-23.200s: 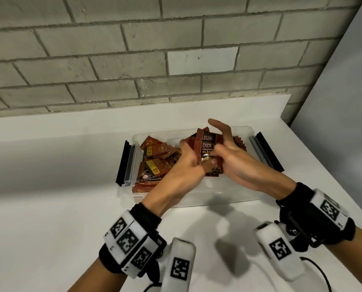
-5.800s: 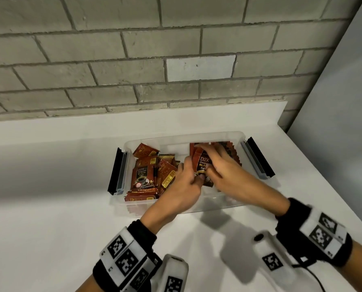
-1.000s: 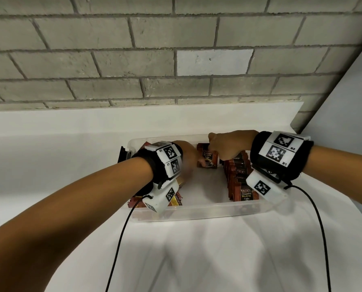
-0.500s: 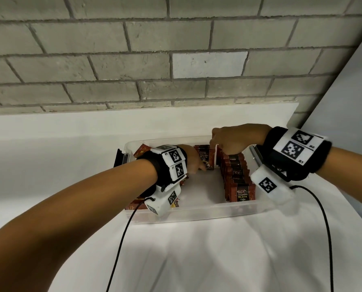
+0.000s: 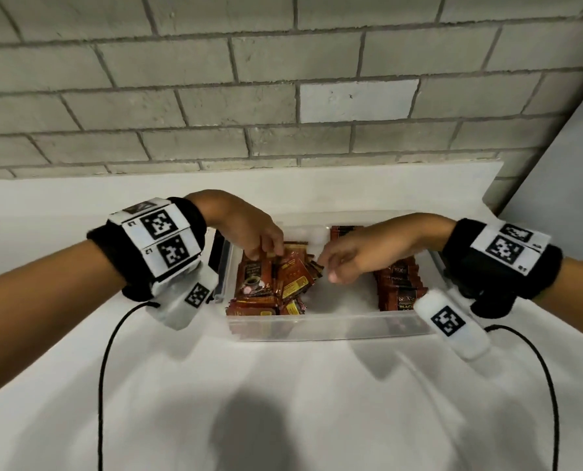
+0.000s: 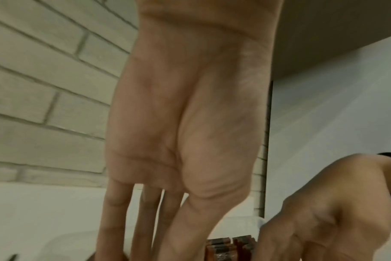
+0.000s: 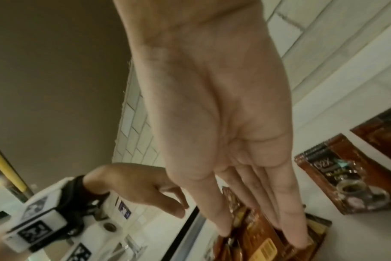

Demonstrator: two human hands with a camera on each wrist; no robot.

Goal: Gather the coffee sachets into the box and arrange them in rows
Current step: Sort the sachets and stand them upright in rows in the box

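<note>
A clear plastic box [image 5: 327,322] holds brown-red coffee sachets. A loose pile [image 5: 273,283] fills its left part, and a row of upright sachets [image 5: 398,287] stands along its right side. One more sachet [image 5: 342,229] stands against the far wall. My left hand [image 5: 266,254] reaches down onto the back of the pile, its fingers [image 6: 145,220] straight. My right hand [image 5: 327,266] stretches leftwards across the box. Its straight fingertips [image 7: 297,242] touch the pile's top sachets [image 7: 263,245]. Neither hand visibly holds a sachet.
The box stands on a white counter [image 5: 283,402] close to a grey brick wall [image 5: 249,96]. Black lid clips [image 5: 218,253] stick out at the box ends. Black cables [image 5: 103,368] trail from both wrist units over the counter in front. A grey panel [image 5: 561,164] stands at the right.
Both hands have left the sachet at the middle back of the box and moved left onto the loose pile. The right hand has come away from the upright row.
</note>
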